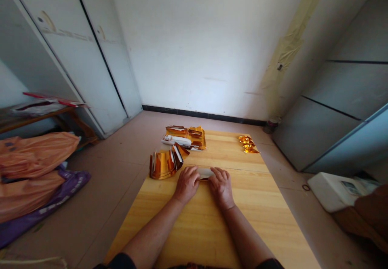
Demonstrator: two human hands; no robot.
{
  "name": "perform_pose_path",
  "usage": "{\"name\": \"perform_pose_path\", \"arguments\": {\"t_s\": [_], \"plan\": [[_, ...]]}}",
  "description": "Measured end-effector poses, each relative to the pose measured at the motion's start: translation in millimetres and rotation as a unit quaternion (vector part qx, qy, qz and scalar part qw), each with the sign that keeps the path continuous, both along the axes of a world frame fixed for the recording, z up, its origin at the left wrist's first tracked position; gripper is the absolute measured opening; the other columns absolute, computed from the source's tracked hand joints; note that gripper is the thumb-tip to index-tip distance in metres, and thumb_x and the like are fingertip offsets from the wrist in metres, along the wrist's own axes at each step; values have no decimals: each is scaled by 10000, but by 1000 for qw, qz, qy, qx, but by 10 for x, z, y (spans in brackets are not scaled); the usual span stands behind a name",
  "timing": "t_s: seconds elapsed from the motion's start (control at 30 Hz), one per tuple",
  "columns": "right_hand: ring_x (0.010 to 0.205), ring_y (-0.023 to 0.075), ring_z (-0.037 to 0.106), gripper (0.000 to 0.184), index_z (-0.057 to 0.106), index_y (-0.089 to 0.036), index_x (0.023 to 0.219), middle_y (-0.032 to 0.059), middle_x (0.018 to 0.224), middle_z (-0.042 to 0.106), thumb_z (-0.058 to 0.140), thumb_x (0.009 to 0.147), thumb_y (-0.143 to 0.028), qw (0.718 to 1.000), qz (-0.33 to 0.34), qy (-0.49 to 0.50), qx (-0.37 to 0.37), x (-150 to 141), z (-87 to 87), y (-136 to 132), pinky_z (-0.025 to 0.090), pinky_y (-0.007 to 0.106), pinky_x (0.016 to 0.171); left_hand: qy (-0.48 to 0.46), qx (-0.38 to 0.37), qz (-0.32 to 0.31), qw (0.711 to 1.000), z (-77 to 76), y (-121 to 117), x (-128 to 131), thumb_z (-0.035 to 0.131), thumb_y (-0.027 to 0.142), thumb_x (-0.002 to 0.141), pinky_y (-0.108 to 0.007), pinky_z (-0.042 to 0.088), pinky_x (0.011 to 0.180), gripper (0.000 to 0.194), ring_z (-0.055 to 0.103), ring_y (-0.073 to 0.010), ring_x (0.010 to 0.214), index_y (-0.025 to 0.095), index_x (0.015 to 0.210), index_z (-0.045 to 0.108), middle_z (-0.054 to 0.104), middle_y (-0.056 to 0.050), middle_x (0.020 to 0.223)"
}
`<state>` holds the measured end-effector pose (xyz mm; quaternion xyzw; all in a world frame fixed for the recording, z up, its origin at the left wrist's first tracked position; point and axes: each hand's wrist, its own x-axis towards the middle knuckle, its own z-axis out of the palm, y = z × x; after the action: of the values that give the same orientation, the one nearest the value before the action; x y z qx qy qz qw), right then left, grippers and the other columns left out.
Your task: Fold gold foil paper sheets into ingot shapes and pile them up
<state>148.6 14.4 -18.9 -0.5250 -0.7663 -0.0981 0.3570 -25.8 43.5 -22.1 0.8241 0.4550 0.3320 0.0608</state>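
A small sheet of paper (205,173), whitish with a dark lower edge, lies between my hands on the wooden table (200,228). My left hand (188,182) grips its left end with curled fingers. At the right end, the fingers of my right hand (222,184) are bent over it in the same way. Just beyond my left hand stands a curved fan of gold foil sheets (165,164), some with white backs. Behind that is a pile of gold and white foil sheets (198,137). Several folded gold foil pieces (248,144) sit at the far right corner.
A white wall (194,51) with a black baseboard rises past the table. Grey cabinets (87,51) stand left, with orange bags (33,160) on the floor near them. On the right are another grey cabinet (330,99) and a white box (333,192).
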Motion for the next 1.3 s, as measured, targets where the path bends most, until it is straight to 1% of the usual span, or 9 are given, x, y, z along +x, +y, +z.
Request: {"name": "perform_pose_path", "arguments": {"t_s": [0.23, 0.37, 0.5, 0.57, 0.7, 0.8, 0.93, 1.1, 1.3], "plan": [[797, 159, 433, 136, 654, -224, 716, 15, 757, 567, 604, 843, -225, 998, -31, -35, -37, -11, 36, -33, 272, 303, 771, -32, 42, -1, 999, 62, -59, -3, 585, 75, 684, -394, 406, 915, 344, 480, -235, 1041, 192, 1008, 582, 553, -83, 1091], [789, 159, 426, 142, 636, -216, 703, 7, 724, 563, 611, 842, -230, 998, -19, -46, -46, -11, 48, -39, 249, 309, 764, 23, 83, -7, 996, 100, -103, 1, 562, 123, 751, -376, 399, 795, 99, 501, -217, 880, 199, 792, 610, 570, -60, 876], [791, 158, 420, 118, 652, -231, 731, 7, 739, 568, 613, 842, -231, 998, -19, -45, -42, -13, 58, -46, 240, 307, 753, 80, 88, -45, 992, 75, -95, 13, 540, 140, 788, -340, 367, 700, 128, 489, -188, 753, 189, 683, 593, 550, -39, 706], [794, 158, 417, 117, 659, -237, 739, 10, 756, 571, 609, 845, -233, 998, -22, -49, -40, -16, 60, -50, 241, 303, 748, 88, 76, -51, 992, 70, -88, 19, 543, 135, 785, -339, 365, 706, 102, 501, -189, 772, 195, 745, 615, 578, -41, 743], [803, 159, 427, 149, 656, -232, 727, 14, 775, 578, 584, 857, -228, 997, -29, -62, -47, -22, 53, -53, 249, 303, 767, 93, 35, -41, 994, 96, -88, 33, 538, 154, 801, -365, 376, 786, 146, 529, -208, 912, 221, 891, 632, 633, -49, 967], [790, 152, 454, 162, 641, -218, 702, 13, 761, 586, 577, 851, -206, 996, -28, -60, -67, -17, 46, -49, 258, 302, 784, 87, -1, -22, 996, 114, -85, 42, 543, 176, 809, -376, 374, 820, 139, 537, -211, 975, 230, 904, 631, 637, -45, 1063], [754, 135, 498, 160, 643, -206, 712, 2, 729, 604, 555, 836, -156, 993, -21, -15, -115, 43, 47, -41, 292, 269, 740, 69, -34, -20, 997, 96, -62, 40, 566, 167, 788, -364, 378, 820, 121, 556, -200, 972, 228, 868, 633, 657, -36, 1057], [840, 160, 560, 153, 682, -229, 791, 17, 849, 682, 547, 847, -182, 986, 29, 50, -156, 215, 49, -15, 352, 264, 763, 27, -54, -6, 998, 44, -18, 22, 552, 176, 806, -355, 382, 836, 104, 572, -186, 968, 220, 814, 646, 678, -22, 1038], [801, 157, 613, 150, 702, -224, 834, 15, 828, 716, 556, 835, -191, 978, 22, 102, -178, 341, 7, 99, 424, 249, 748, 10, -81, 13, 997, 62, 15, 27, 513, 185, 843, -348, 384, 824, 167, 564, -186, 957, 216, 775, 663, 683, -23, 1015]]}}
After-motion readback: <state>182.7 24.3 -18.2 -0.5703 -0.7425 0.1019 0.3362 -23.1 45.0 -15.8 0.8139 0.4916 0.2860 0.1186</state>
